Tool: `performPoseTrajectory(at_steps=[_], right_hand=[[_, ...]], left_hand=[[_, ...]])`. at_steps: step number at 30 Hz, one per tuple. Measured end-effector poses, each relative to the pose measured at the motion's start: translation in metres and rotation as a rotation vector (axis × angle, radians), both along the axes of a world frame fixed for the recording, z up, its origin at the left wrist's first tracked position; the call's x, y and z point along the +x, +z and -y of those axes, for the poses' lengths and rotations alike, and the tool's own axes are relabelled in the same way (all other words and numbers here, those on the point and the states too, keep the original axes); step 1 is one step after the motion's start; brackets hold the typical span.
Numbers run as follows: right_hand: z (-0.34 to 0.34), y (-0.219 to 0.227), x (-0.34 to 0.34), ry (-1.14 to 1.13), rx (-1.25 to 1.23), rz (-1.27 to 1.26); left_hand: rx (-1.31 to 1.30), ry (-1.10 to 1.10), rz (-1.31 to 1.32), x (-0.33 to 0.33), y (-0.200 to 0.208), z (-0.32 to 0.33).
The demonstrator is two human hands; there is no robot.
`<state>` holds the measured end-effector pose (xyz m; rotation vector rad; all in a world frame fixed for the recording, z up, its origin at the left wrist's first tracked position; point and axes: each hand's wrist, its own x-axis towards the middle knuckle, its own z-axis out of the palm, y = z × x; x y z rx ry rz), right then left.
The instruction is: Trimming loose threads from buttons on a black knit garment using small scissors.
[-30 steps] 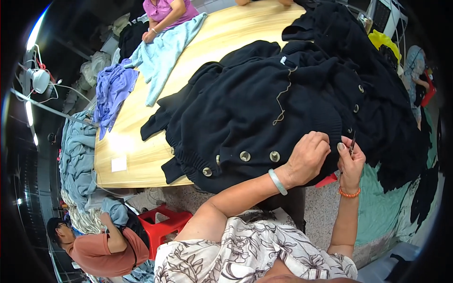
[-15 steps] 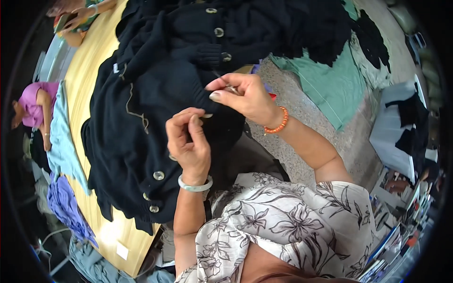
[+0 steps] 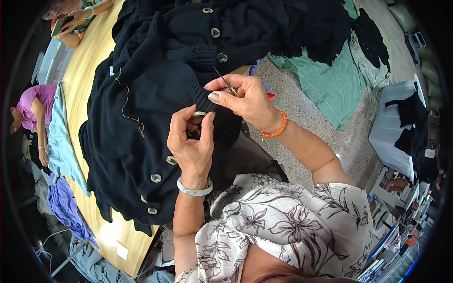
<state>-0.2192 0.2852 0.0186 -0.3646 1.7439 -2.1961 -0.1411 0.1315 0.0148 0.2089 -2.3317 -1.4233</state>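
Observation:
A black knitted cardigan (image 3: pixel 127 155) with large pale buttons is spread before me. My left hand (image 3: pixel 190 146) is closed, with a round button (image 3: pixel 199 114) held up between thumb and fingers near the ribbed front edge. Close by on the right, my right hand (image 3: pixel 255 104) grips small scissors (image 3: pixel 230 87), their thin points aimed up and left; the handles are mostly hidden in the fingers. Neither hand touches the other. A loose brown thread (image 3: pixel 125 106) lies across the cardigan to the left, beside a small white label (image 3: pixel 112 70).
The cardigan lies on a light wooden table (image 3: pixel 78 94). More black knitwear (image 3: pixel 292 28) spreads behind it. At right are green cloth (image 3: pixel 325 85) and a grey bin (image 3: pixel 389 127). Purple cloth (image 3: pixel 66 207) hangs at left, where a person in purple (image 3: pixel 40 108) leans in; another holds a phone (image 3: pixel 61 23).
My left hand has turned and opened its grasp a little, so the button shows more plainly between the fingertips. The scissors' points show more clearly. The head view has shifted slightly.

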Motion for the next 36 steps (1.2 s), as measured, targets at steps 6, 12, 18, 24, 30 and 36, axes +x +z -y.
performPoseTrajectory(at_steps=[6, 12, 18, 24, 30, 36], right_hand=[[0.004, -0.002, 0.003, 0.012, -0.034, 0.023], [0.009, -0.007, 0.007, -0.014, -0.022, -0.035], [0.007, -0.011, 0.005, -0.083, 0.007, -0.089], [0.001, -0.008, -0.004, -0.006, -0.025, 0.058], [-0.004, -0.019, -0.007, 0.046, -0.191, 0.327], [-0.004, -0.013, -0.008, 0.046, -0.176, 0.34]], left_hand=[[0.064, 0.01, -0.137, 0.002, -0.001, -0.005], [-0.068, 0.024, -0.164, -0.002, -0.005, 0.002], [0.032, -0.09, -0.154, -0.002, -0.002, 0.004], [0.34, -0.136, -0.184, 0.009, -0.01, 0.012], [0.335, -0.076, -0.211, 0.012, -0.01, 0.01], [-0.262, -0.074, -0.381, 0.013, -0.009, 0.0]])
